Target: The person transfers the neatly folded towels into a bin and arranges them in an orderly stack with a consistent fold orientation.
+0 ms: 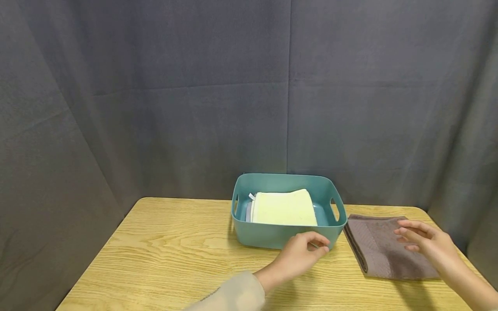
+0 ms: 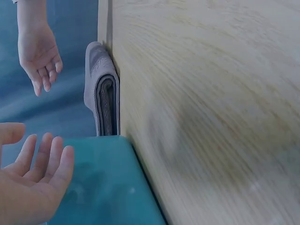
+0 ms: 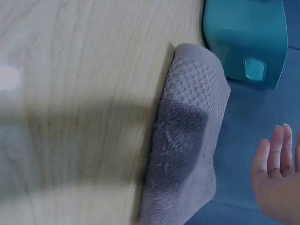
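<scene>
A folded brown towel [image 1: 383,250] lies on the table, right of a teal basket [image 1: 288,235] with handle holes. My right hand [image 1: 428,244] hovers over the towel's right part, fingers loosely extended and holding nothing; its shadow falls on the cloth in the right wrist view. My left hand [image 1: 301,257] hangs in front of the basket's front wall, fingers relaxed with nothing between them. Inside the basket lies a folded pale yellow towel [image 1: 285,207], with a grey cloth [image 1: 248,211] partly hidden beneath it. The brown towel's layered fold [image 2: 108,101] shows in the left wrist view.
The light wooden table [image 1: 167,255] extends to the left of the basket. Dark grey curtains [image 1: 194,129] hang behind the table and along both sides. A white tag [image 1: 252,196] sticks out at the yellow towel's left corner.
</scene>
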`<state>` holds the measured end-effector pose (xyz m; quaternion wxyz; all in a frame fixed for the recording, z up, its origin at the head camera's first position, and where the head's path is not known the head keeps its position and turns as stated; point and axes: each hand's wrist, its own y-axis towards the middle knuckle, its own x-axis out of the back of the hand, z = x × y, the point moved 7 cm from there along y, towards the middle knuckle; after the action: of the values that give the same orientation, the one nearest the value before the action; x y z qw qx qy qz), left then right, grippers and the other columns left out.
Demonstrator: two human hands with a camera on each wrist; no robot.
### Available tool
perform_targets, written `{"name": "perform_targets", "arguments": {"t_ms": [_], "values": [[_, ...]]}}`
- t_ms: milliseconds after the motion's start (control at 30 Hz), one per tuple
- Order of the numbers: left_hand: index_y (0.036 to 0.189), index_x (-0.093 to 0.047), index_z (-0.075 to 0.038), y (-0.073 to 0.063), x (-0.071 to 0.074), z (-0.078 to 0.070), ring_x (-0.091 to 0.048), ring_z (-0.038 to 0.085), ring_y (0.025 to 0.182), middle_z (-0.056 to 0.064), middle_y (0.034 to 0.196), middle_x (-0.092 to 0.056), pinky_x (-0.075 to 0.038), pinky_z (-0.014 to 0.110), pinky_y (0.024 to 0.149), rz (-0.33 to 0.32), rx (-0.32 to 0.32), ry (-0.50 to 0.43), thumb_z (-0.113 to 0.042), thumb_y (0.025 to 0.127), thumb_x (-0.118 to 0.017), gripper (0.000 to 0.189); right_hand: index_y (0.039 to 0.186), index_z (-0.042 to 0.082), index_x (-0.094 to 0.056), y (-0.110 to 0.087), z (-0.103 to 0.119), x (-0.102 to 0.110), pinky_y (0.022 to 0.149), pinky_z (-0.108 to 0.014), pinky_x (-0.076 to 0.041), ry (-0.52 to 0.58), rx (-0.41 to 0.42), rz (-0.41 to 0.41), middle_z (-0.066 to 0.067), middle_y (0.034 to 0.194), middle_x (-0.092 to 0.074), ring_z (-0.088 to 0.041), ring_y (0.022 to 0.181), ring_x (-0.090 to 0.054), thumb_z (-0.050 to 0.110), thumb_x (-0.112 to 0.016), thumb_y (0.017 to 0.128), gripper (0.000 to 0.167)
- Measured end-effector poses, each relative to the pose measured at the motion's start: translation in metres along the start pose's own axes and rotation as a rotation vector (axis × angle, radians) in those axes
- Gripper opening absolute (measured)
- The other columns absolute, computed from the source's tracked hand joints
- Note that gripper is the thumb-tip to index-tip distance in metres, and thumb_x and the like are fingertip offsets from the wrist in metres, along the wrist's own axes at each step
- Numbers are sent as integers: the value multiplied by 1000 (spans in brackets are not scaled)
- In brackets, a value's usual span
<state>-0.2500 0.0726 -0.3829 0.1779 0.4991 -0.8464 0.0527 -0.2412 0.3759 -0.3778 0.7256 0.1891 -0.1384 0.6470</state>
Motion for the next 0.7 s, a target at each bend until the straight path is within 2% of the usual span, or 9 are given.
{"name": "perform_targets", "arguments": {"t_ms": [133,267,500,567,700], "values": [[110,-72,-14,3,-6,5,-58,0,81,-14,98,-67,-49,21,67,7,10,-5,-19,97,-66,16,110,33,-64,-4,-11,7,68,-26,-56,-25,-41,-35,25,93,-67,3,83,-66,34,-59,101,10],[108,-73,-16,6,-14,13,-59,0,79,-11,95,-68,-50,21,67,11,40,-25,-19,96,-66,14,113,30,-61,-7,-24,15,68,-25,-55,-58,-89,-42,28,93,-66,4,82,-65,40,-58,100,17],[108,-73,-19,8,-27,24,-60,1,80,-12,95,-67,-50,22,66,19,80,-62,-18,96,-65,14,125,4,-58,-8,-41,28,66,-23,-55,-101,-130,-87,30,91,-63,3,79,-65,45,-56,100,48],[108,-73,-19,9,-30,26,-60,1,80,-12,96,-67,-51,22,66,24,87,-72,-19,96,-65,14,123,9,-60,-9,-45,31,65,-23,-55,-100,-120,-106,31,91,-63,2,78,-66,43,-57,100,42],[110,-72,-20,11,-35,28,-60,1,80,-13,97,-66,-51,23,65,31,101,-92,-21,97,-64,15,111,30,-62,-10,-49,38,63,-21,-54,-59,-73,-145,30,89,-64,1,76,-66,35,-59,101,12]]}}
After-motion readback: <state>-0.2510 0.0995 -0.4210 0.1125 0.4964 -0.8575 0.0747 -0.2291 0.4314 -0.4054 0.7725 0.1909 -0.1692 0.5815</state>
